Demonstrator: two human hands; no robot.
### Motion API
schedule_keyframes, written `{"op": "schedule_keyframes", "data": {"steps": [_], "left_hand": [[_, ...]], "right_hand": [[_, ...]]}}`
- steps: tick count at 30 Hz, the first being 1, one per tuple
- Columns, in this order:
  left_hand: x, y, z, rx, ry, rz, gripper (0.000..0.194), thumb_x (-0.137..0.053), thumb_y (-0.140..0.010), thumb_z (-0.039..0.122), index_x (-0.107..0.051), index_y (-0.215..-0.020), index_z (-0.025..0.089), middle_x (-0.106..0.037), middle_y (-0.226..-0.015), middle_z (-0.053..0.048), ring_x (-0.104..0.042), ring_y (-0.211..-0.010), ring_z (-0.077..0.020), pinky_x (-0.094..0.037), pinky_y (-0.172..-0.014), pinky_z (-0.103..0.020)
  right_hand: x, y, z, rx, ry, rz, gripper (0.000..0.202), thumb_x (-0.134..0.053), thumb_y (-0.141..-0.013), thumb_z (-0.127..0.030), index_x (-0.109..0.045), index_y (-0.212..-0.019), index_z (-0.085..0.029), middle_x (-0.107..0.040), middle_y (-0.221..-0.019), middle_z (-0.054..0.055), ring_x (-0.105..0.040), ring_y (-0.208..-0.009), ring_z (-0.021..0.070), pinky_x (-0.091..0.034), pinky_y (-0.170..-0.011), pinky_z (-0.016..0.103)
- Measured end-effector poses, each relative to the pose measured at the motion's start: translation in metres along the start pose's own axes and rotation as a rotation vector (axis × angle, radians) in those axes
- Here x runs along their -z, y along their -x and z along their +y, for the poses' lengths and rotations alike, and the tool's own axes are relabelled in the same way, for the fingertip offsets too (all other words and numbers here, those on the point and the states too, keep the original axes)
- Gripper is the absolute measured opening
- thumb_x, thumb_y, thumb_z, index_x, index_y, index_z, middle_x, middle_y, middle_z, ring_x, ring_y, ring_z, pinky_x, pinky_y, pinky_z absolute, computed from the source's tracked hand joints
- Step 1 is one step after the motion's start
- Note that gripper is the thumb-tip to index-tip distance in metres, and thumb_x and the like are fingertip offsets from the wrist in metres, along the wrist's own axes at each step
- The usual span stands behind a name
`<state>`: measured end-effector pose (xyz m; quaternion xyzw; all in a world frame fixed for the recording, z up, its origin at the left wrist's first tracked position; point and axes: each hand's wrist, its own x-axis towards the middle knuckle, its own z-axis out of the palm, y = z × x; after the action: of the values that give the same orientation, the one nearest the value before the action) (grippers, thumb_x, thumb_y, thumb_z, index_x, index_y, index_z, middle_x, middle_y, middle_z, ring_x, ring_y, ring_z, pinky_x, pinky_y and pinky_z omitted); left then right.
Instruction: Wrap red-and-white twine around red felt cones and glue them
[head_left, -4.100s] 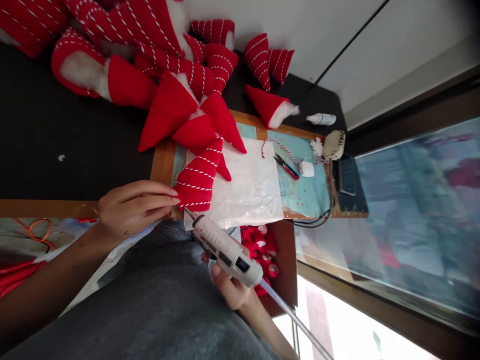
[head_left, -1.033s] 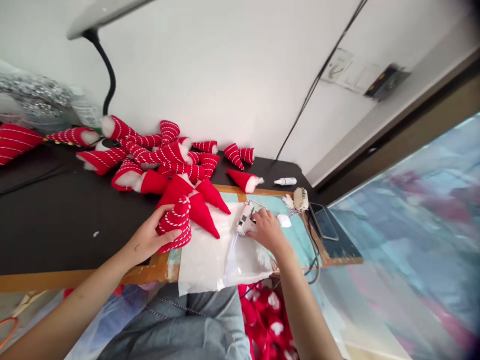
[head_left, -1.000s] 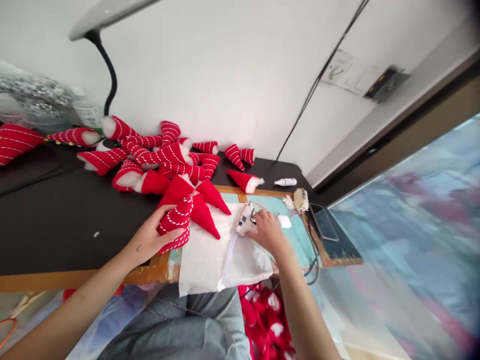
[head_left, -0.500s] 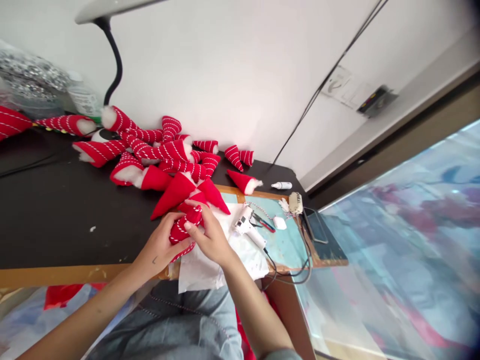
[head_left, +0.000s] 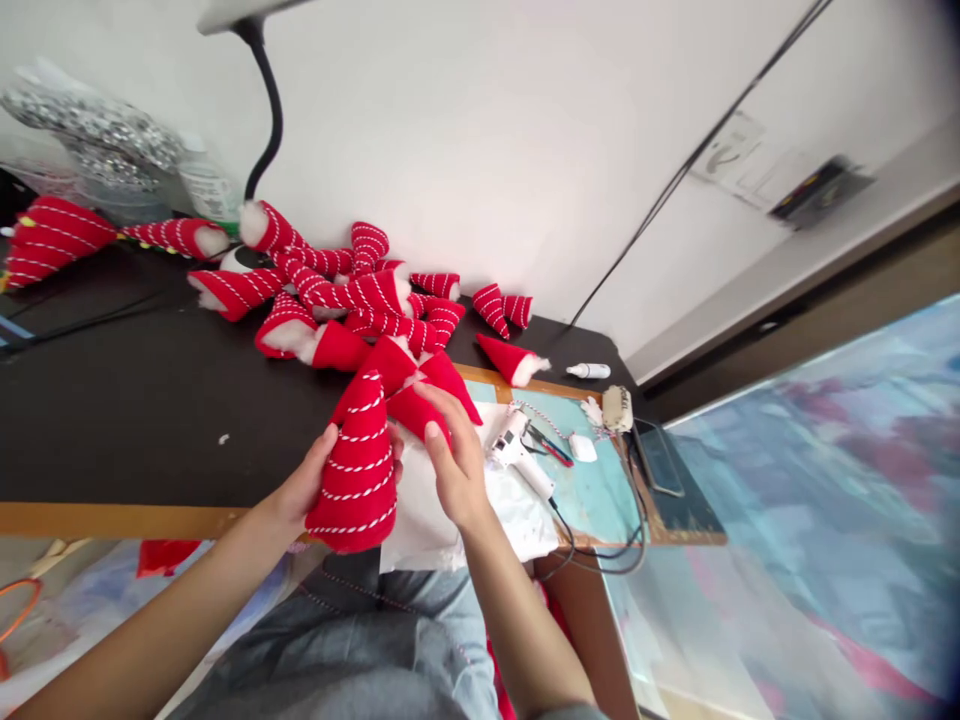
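Observation:
A red stuffed fabric cone (head_left: 354,480) wound with red-and-white twisted cord stands point up in my left hand (head_left: 311,472), whose thumb and fingers wrap its sides. To its right, my right hand (head_left: 455,462) is apart from the cone, fingers extended and holding nothing. Behind both hands lie plain red cones (head_left: 442,385) with white stuffing. A white sheet (head_left: 420,515) lies beneath, and on it rests a white glue gun (head_left: 523,458) to the right of my right hand.
Several corded red cones (head_left: 322,285) are heaped at the back of the black table (head_left: 142,420). Pliers (head_left: 551,445), a white glue bottle (head_left: 589,371), a phone (head_left: 660,460) and cables lie to the right. A lamp arm (head_left: 270,110) rises behind the heap.
The cone, earlier bent and clasped between both hands, now stands upright in my left hand. My right hand has let go and moved right. The camera view has shifted slightly.

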<state>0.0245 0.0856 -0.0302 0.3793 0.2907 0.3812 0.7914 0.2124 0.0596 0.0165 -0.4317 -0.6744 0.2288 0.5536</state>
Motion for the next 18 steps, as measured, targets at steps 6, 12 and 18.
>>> {"op": "schedule_keyframes", "data": {"steps": [6,12,18], "left_hand": [[-0.008,0.002,0.009,0.051,0.06,-0.006,0.064,-0.056,-0.088,0.083,-0.074,-0.107,0.026,-0.082,-0.099,-0.007,-0.078,-0.103,-0.034,-0.066,-0.087,-0.05],[0.003,-0.002,0.003,0.092,0.22,-0.083,0.064,-0.048,-0.093,0.08,-0.07,-0.096,0.02,-0.078,-0.092,-0.009,-0.076,-0.081,-0.0277,-0.064,-0.07,-0.039],[-0.011,0.003,0.013,0.161,0.123,-0.143,0.066,-0.064,-0.083,0.084,-0.071,-0.104,0.022,-0.08,-0.096,-0.009,-0.077,-0.1,-0.0353,-0.066,-0.084,-0.047]], "right_hand": [[-0.009,-0.001,-0.01,0.188,0.336,-0.167,0.043,-0.046,-0.111,-0.04,-0.061,-0.15,-0.03,-0.052,-0.164,0.008,-0.049,-0.152,0.0282,-0.039,-0.126,0.054],[-0.008,0.001,-0.003,0.113,0.273,-0.043,0.04,-0.043,-0.112,-0.037,-0.064,-0.144,-0.028,-0.059,-0.155,0.01,-0.055,-0.146,0.0269,-0.043,-0.122,0.053],[-0.01,-0.002,-0.006,0.162,0.314,-0.128,0.043,-0.045,-0.112,-0.038,-0.058,-0.152,-0.028,-0.053,-0.162,0.01,-0.048,-0.152,0.0291,-0.04,-0.124,0.054]]}}
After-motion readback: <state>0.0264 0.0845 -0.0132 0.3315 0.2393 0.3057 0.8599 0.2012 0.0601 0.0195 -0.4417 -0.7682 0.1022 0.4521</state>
